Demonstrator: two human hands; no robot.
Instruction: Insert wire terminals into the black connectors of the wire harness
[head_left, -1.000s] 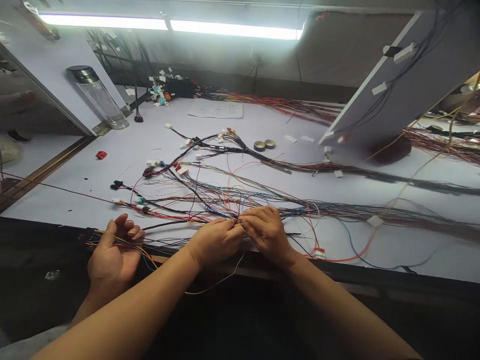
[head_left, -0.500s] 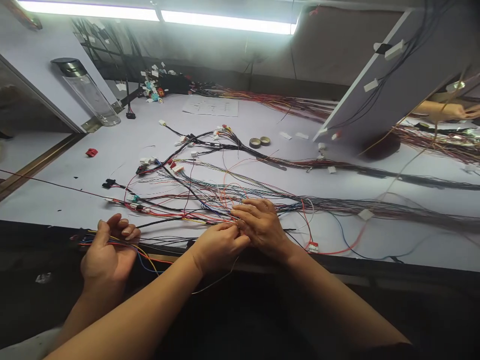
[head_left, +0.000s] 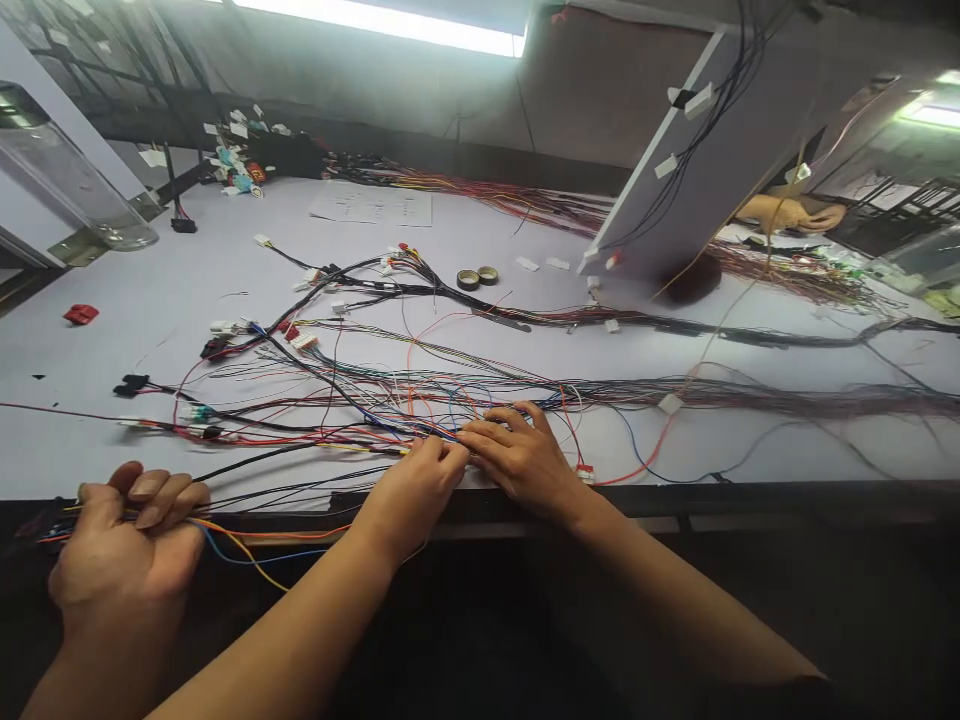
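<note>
A tangle of thin coloured wires [head_left: 420,400] with small white and black connectors lies spread over the white table [head_left: 187,290]. My left hand [head_left: 411,492] and my right hand [head_left: 525,455] meet at the table's front edge. Both pinch the same few wires between their fingertips, which touch each other. A red-and-white connector [head_left: 584,472] lies just right of my right wrist. At the far left another person's hand [head_left: 124,545] is closed round a bundle of yellow, blue and red wires that hangs over the edge.
Two tape rolls [head_left: 478,277] and a paper sheet [head_left: 373,207] lie farther back. A clear bottle [head_left: 67,180] stands at the far left, near a red part [head_left: 80,314]. A tilted white board [head_left: 690,170] with clipped wires rises at the right; behind it, a co-worker's hand [head_left: 787,213].
The view has swung right and down. My two hands stay joined on the wires. The other person's hand at the left has closed its fingers tighter on its bundle.
</note>
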